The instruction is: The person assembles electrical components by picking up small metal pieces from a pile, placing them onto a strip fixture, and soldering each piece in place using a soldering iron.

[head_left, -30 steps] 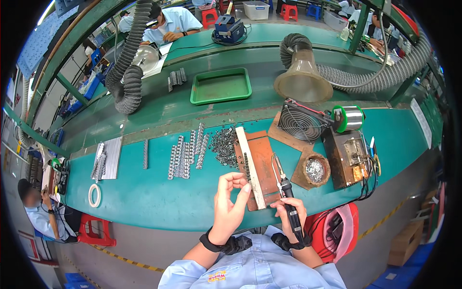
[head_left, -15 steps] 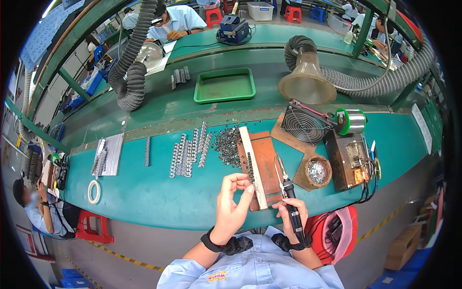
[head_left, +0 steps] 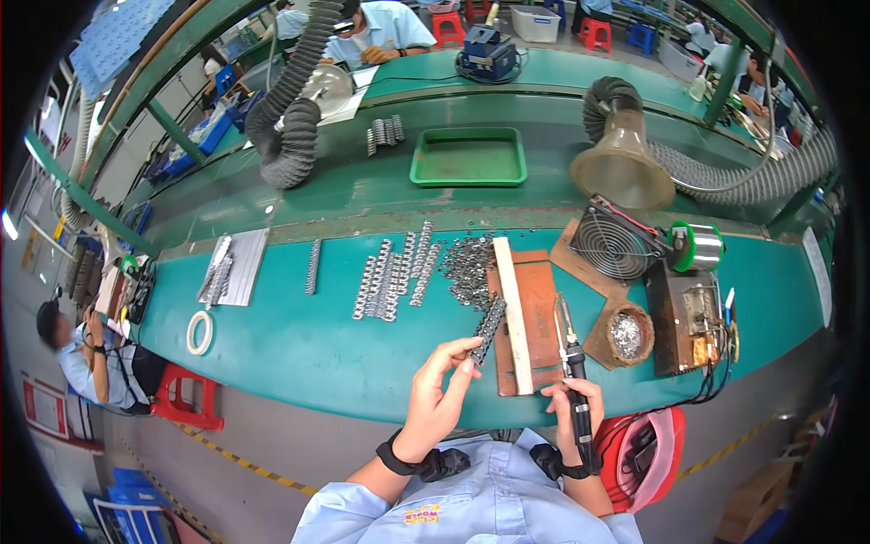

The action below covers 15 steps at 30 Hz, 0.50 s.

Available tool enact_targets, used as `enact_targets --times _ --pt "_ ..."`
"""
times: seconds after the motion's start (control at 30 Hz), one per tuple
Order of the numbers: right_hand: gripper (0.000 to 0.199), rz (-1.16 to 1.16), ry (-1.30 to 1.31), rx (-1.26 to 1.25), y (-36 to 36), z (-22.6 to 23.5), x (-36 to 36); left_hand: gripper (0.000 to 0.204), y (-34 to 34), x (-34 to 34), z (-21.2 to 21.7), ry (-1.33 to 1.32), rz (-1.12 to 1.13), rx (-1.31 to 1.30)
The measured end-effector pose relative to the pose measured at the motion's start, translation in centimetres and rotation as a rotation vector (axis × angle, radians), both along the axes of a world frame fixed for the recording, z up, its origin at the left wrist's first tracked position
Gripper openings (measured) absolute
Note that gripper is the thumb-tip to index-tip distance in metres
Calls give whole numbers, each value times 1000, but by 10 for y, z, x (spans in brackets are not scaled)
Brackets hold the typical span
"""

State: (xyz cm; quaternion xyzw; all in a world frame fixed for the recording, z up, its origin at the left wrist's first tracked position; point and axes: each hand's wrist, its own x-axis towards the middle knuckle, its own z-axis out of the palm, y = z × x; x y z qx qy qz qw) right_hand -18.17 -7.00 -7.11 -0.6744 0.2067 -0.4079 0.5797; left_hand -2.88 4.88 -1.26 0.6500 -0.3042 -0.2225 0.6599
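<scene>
My left hand [head_left: 437, 399] pinches the near end of a dark, narrow strip of small parts [head_left: 490, 328] between thumb and fingers. The strip slants up and away, just left of a pale wooden bar [head_left: 514, 317] that lies along a reddish-brown board [head_left: 542, 313]. In my right hand [head_left: 580, 410] is a black-handled soldering iron [head_left: 576, 363], its tip pointing away over the board's right side; a thin wire-like piece runs beside the tip. Beyond the strip spreads a heap of small dark metal parts [head_left: 468, 272]. Several segmented metal strips [head_left: 390, 283] lie left of it.
Right of the board stand a round container of silvery bits [head_left: 627, 334], a fan [head_left: 616, 243], a solder wire spool [head_left: 696, 246] and a metal box [head_left: 666, 313]. Further back are a green tray [head_left: 468, 179] and an extraction hood [head_left: 623, 168]. A tape roll [head_left: 199, 333] lies left.
My left hand has drawn the strip of parts away from the wooden bar and now holds it tilted. The soldering iron stays in my right hand. The whole view has shifted.
</scene>
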Motion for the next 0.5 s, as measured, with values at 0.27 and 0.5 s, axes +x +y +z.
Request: enact_targets --times 0.27,0.5 --pt "21 -22 -1 -18 0 0 -2 22 52 70 1 -284 262 135" --pt "20 -28 9 9 2 0 2 22 90 177 -31 -487 473 470"
